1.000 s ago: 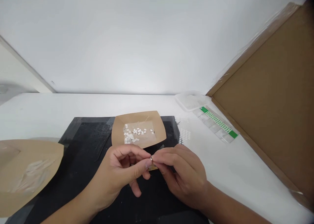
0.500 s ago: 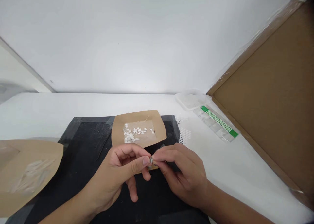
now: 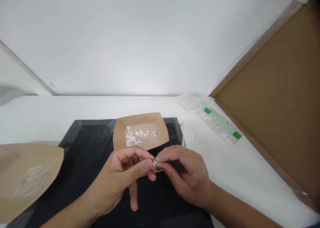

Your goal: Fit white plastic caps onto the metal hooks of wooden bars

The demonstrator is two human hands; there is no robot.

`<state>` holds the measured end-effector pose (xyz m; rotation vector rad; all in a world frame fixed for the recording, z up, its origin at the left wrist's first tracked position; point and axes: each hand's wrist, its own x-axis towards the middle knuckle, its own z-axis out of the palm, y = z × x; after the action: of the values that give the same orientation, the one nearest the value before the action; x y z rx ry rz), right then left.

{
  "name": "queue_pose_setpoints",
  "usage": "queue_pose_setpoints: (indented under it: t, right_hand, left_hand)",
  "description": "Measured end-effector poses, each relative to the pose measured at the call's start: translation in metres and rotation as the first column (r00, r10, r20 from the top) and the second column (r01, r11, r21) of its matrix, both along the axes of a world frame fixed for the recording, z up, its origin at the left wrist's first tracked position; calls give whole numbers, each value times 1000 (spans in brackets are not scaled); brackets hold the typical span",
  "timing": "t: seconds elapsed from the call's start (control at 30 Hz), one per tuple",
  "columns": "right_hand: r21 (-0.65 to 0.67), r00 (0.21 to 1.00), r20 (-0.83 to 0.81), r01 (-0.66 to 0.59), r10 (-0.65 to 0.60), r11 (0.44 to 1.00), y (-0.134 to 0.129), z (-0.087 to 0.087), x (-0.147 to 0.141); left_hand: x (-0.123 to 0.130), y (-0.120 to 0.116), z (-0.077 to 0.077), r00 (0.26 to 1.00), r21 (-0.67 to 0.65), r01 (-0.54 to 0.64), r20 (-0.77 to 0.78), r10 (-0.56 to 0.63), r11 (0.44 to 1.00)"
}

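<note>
Between the fingertips of both hands is a tiny silvery metal piece [image 3: 154,162], too small to make out its kind. My left hand [image 3: 130,171] pinches it from the left with thumb and forefinger, the other fingers loosely curled below. From the right, the thumb and forefinger of my right hand [image 3: 186,174] close on the same piece. A yellowish thing [image 3: 158,170] lies under the fingertips, mostly hidden. Just beyond the hands, a brown paper tray [image 3: 163,134] holds several small white oval pieces [image 3: 132,138].
Below the hands lies a black mat [image 3: 150,204] on the white table. At left stands another brown paper tray [image 3: 56,154] with clear plastic bits. To the right are a clear compartment box with a green label [image 3: 222,123], a translucent lid [image 3: 193,103], and a tall cardboard panel [image 3: 275,88].
Both hands stay nearly in place. The small metal piece has turned slightly and now shines brighter between the fingertips. The left hand's lower fingers have shifted a little.
</note>
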<state>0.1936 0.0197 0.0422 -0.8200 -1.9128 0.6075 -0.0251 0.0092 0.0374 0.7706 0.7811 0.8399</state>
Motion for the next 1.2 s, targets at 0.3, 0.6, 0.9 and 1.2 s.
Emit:
queue_pose_setpoints:
  t: [0.3,0.6,0.9,1.2]
  right_hand:
    - [-140,995,-71,-79,70,987,3,-2,2]
    - [-80,992,-55,-122,118,989,6,0,5]
    - [-27,987,-39,-160,159,987,8,5,6]
    - [55,988,3,-157,157,986,5,9,8]
  left_hand:
    - [2,-1,3,998,52,14,-55,-11,999]
    - [1,-4,3,986,236,6,-165,34,972]
    - [-1,-6,6,894,585,33,-379,237,810]
    - [-3,-7,11,851,789,48,-353,388,613]
